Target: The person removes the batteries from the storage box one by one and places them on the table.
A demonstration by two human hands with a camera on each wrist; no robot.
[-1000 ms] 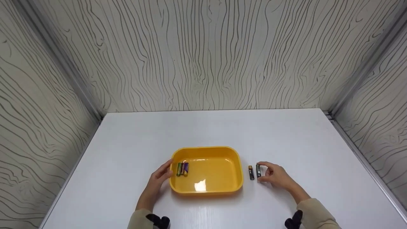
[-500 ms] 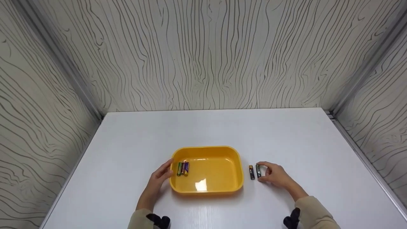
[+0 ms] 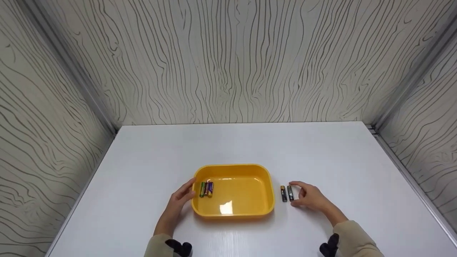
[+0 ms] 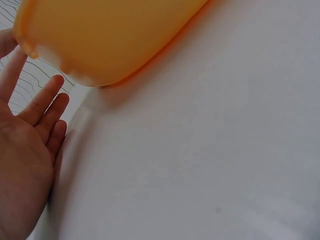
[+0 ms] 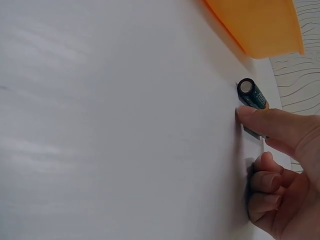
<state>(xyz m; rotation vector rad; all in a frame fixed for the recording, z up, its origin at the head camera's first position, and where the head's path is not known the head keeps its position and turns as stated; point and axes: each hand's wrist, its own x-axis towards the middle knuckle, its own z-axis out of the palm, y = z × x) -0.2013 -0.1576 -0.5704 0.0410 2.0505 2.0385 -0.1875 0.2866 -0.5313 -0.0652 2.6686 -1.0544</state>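
Note:
In the head view, my left hand [image 3: 180, 197] holds the left rim of a yellow plastic tray [image 3: 246, 215]. Thumb and index finger are at the rim, and the other fingers [image 4: 50, 112] extend below it in the left wrist view. To the tray's right, my right hand [image 3: 310, 197] has thumb and index finger at the two ends of a dark green battery [image 3: 290, 193]. This lies parallel to a black battery with a gold end [image 3: 284, 193]. From the right wrist, the thumb [image 5: 272, 122] hides most of the green battery.
Inside the tray, three batteries lie side by side near its left wall: a green one [image 3: 202, 189], a dark red one [image 3: 206, 188] and a purple one [image 3: 210, 189]. The white table [image 3: 235, 142] meets patterned walls [image 3: 228, 64] behind and at both sides.
The dark green battery has shifted slightly toward the person and now lines up beside the black one. My right thumb and index finger have spread slightly. The left hand stays at the tray rim.

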